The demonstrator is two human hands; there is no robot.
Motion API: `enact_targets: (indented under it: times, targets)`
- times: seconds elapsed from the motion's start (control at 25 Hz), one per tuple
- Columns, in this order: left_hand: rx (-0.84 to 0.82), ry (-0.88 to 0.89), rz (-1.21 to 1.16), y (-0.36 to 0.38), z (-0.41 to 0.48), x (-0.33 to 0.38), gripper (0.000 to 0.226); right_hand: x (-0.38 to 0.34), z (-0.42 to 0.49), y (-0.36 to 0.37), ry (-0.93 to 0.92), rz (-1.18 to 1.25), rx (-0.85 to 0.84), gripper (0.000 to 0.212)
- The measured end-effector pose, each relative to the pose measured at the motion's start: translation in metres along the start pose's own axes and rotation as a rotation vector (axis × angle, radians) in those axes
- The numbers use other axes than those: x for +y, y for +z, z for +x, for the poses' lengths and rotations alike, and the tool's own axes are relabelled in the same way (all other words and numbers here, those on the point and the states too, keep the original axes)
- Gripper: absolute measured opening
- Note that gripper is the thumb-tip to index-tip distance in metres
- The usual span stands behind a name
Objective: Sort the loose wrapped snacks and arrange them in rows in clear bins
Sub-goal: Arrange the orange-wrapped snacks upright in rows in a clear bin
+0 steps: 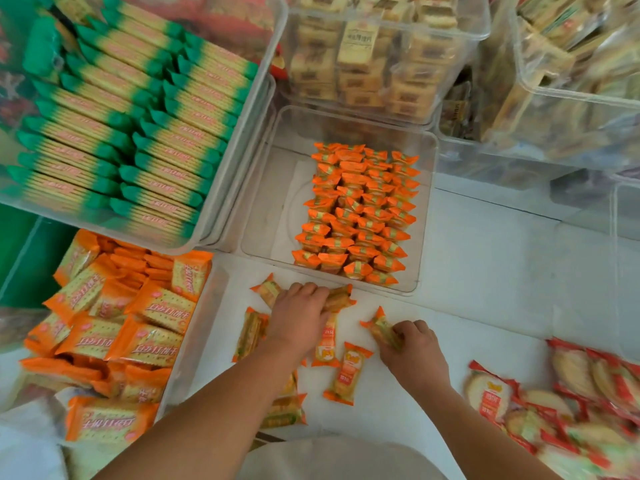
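A clear bin (263,188) in the middle holds orange-wrapped snacks (356,213) packed in rows along its right half. In front of it, several loose orange-wrapped snacks (346,374) lie on the white table. My left hand (299,322) rests palm down over some of them, fingers closed on one snack (337,297) near the bin's front wall. My right hand (412,344) pinches another orange-wrapped snack (382,329) just right of the pile.
A clear bin of green-ended cracker packs (114,109) stands at the left, above a bin of orange cracker packs (114,323). Bins of beige wrapped snacks (374,53) fill the back. Red-wrapped round crackers (554,393) lie at the right front.
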State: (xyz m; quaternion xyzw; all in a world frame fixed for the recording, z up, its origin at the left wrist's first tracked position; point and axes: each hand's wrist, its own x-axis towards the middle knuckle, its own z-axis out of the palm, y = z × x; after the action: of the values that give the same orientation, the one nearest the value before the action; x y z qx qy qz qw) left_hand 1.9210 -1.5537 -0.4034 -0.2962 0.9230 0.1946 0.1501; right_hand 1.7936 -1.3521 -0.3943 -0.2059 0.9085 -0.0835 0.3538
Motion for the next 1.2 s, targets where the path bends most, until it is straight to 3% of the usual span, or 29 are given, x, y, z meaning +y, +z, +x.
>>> enact_targets:
  times: [0.12, 0.2, 0.28, 0.4, 0.56, 0.68, 0.76, 0.92, 1.0, 1.08, 1.2]
  targets:
    - [-0.036, -0.015, 0.04, -0.007, 0.001, 0.005, 0.044, 0.008, -0.007, -0.012, 0.029, 0.238, -0.004, 0.015]
    - [0.037, -0.014, -0.015, -0.015, -0.008, 0.01, 0.036, 0.001, -0.018, -0.026, 0.02, 0.473, -0.038, 0.016]
    - [0.088, -0.087, -0.305, -0.029, -0.029, 0.014, 0.025, -0.008, -0.035, -0.041, -0.012, 0.68, -0.127, 0.015]
    - [-0.038, -0.205, -1.005, -0.061, -0.074, 0.031, 0.016, -0.018, -0.058, -0.059, -0.01, 0.991, -0.28, 0.029]
    - [-0.022, -0.159, -1.352, -0.082, -0.13, 0.058, 0.032, -0.037, -0.093, -0.066, -0.089, 1.217, -0.41, 0.037]
    - [0.061, -0.192, -1.436, -0.087, -0.158, 0.067, 0.027, -0.048, -0.121, -0.065, -0.222, 1.203, -0.434, 0.029]
    - [0.07, -0.202, -1.438, -0.093, -0.174, 0.068, 0.023, -0.047, -0.136, -0.061, -0.256, 1.175, -0.36, 0.024]
    - [0.128, -0.121, -1.109, -0.094, -0.202, 0.049, 0.043, -0.036, -0.158, -0.059, -0.188, 1.106, -0.143, 0.026]
    - [0.062, -0.058, -0.987, -0.093, -0.211, 0.041, 0.058, -0.027, -0.16, -0.066, -0.201, 0.967, -0.037, 0.028]
    - [-0.006, -0.052, -1.014, -0.095, -0.219, 0.048, 0.062, -0.023, -0.167, -0.069, -0.259, 0.853, -0.042, 0.027]
    - [0.083, -0.058, -1.092, -0.091, -0.224, 0.071, 0.057, -0.026, -0.186, -0.063, -0.305, 0.87, -0.173, 0.025]
